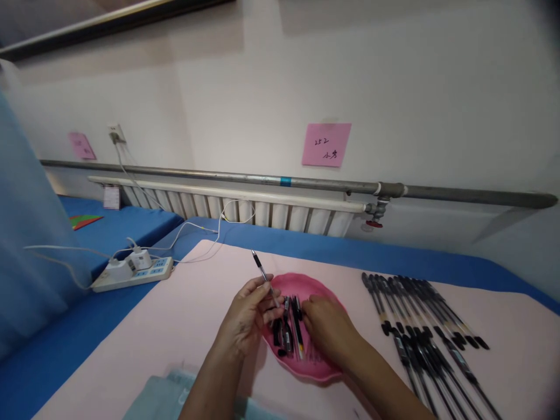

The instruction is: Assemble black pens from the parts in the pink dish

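Observation:
My left hand (251,309) pinches a pen (263,272) with a clear barrel and a black grip. The pen tilts up and to the left, its tip pointing away from me. Beneath and beside the hands is a pink plate (301,371) with a wavy rim. Several black pen parts (287,335) and slim tubes lie in it. Over the plate's right side, my right hand (326,326) is closed, fingers curled down among the parts. Its fingertips are hidden, so what they hold cannot be made out.
To the right, several black-capped pens (415,297) lie in a row, with a second row of pens (437,361) nearer me. A power strip (135,274) with plugged chargers and white cables sits at left. Pale blue cloth (161,396) lies at the front; a radiator (245,210) runs behind.

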Available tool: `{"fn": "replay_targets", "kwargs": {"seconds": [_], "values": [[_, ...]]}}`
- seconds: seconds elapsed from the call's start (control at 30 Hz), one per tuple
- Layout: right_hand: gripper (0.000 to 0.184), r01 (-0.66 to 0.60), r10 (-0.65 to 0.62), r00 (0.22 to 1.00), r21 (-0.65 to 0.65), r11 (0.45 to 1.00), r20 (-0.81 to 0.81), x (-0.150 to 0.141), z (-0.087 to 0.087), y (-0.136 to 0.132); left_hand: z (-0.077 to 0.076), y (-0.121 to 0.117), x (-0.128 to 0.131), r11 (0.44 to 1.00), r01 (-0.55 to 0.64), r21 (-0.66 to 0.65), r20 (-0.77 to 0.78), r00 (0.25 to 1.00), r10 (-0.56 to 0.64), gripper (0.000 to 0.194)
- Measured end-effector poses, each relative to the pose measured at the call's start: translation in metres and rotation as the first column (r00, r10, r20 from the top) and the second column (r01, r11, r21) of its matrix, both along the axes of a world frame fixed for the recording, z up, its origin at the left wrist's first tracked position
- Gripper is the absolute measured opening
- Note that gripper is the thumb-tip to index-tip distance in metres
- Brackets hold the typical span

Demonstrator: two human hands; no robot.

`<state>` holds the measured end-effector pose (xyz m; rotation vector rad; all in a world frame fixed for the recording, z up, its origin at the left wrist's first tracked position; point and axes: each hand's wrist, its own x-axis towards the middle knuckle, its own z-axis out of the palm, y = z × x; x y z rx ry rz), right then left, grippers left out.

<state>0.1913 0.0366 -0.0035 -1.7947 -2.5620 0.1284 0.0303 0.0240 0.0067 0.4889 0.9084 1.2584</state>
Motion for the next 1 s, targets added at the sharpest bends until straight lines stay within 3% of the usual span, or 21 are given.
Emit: {"fn": "replay_targets", "kwargs": {"seconds": [0.63,0.9,1.0], "values": [[0.019,0.018,-0.014,0.996,0.044,0.999,-0.089,-0.001,-0.016,0.004,-0.002,0.002,0.002,1.000,0.010,-0.008,-0.017,1.000,-0.011,0.020],[0.022,0.073,-0.060,0.981,0.063,0.995,-0.185,0.015,-0.003,0.010,0.003,0.003,-0.014,0.997,-0.072,0.028,-0.017,0.997,0.072,0.020],[0.024,-0.016,0.037,0.959,0.076,0.997,-0.282,0.014,0.000,0.008,0.002,0.006,-0.022,0.992,-0.116,0.040,-0.010,0.993,0.117,0.020]]}}
